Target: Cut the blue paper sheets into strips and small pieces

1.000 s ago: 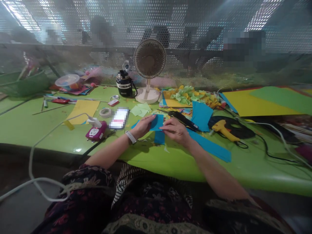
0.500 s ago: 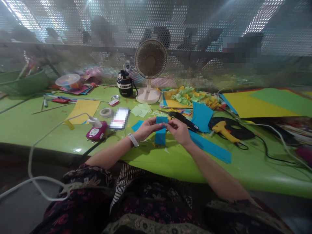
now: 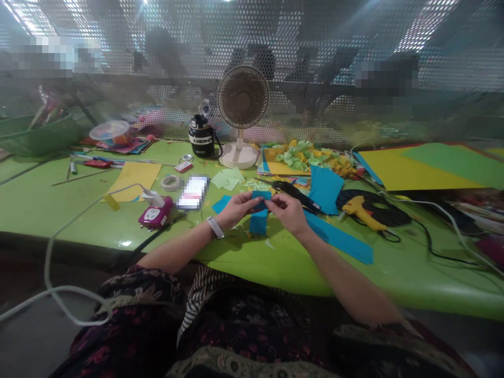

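Note:
Between my hands is a piece of blue paper (image 3: 260, 195), held a little above the table. My left hand (image 3: 237, 208) grips its left side, thumb on top. At its right edge my right hand (image 3: 289, 211) pinches the same paper with thumb and forefinger. Just below, a blue paper strip (image 3: 258, 223) points toward me; whether it joins the held piece I cannot tell. A long stack of blue strips (image 3: 340, 239) lies right of my right hand, and a smaller blue piece (image 3: 221, 203) lies beyond my left wrist.
Behind my hands lies a black tool (image 3: 297, 196). A yellow glue gun (image 3: 364, 212) with a cord is to the right. A phone (image 3: 192, 192), a tape roll (image 3: 170, 182) and a purple power adapter (image 3: 156, 213) stand left. A fan (image 3: 238, 155) and a dark bottle (image 3: 201, 139) are behind.
The upper part of the blue paper has tilted, and my left thumb has shifted up onto it. Both hands stay in nearly the same place.

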Demonstrator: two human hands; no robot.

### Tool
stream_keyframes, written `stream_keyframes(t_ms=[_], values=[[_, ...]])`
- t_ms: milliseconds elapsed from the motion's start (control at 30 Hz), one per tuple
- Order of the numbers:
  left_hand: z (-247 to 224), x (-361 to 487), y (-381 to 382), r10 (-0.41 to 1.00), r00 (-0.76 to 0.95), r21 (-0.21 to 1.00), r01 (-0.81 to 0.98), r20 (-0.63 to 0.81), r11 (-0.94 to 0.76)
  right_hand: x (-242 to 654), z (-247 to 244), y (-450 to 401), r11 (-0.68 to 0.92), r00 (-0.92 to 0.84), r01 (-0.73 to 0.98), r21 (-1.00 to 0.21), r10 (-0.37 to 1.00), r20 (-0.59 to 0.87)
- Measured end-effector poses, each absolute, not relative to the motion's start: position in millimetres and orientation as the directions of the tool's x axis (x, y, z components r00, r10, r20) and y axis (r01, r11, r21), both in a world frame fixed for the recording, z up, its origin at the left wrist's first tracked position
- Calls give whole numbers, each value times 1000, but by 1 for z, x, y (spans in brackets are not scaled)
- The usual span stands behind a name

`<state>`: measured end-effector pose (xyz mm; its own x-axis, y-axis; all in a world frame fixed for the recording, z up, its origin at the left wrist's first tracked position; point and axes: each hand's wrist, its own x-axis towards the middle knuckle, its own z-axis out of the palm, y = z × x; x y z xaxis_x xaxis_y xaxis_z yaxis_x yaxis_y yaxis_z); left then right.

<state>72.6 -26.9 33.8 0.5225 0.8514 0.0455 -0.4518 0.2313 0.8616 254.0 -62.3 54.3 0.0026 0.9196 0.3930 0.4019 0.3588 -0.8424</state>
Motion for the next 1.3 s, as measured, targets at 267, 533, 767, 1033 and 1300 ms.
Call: stream_keyframes(t_ms=[267,533,767,1033,1300], values=[[33,74,-27,861,508,857,-458,33,237,253,55,-63,341,9,384,-858,928,373],[32,74,-27,864,502,858,-452,21,242,254,54,-63,344,11,386,-856,926,377],[30,74,-26,862,505,865,-452,47,217,252,55,-64,349,14,399,-848,922,386],[36,73,-29,836,546,895,-396,48,207,259,61,-63,367,123,388,-845,888,442],[41,73,-33,833,552,907,-362,22,216,257,56,-60,562,39,403,-722,778,627]])
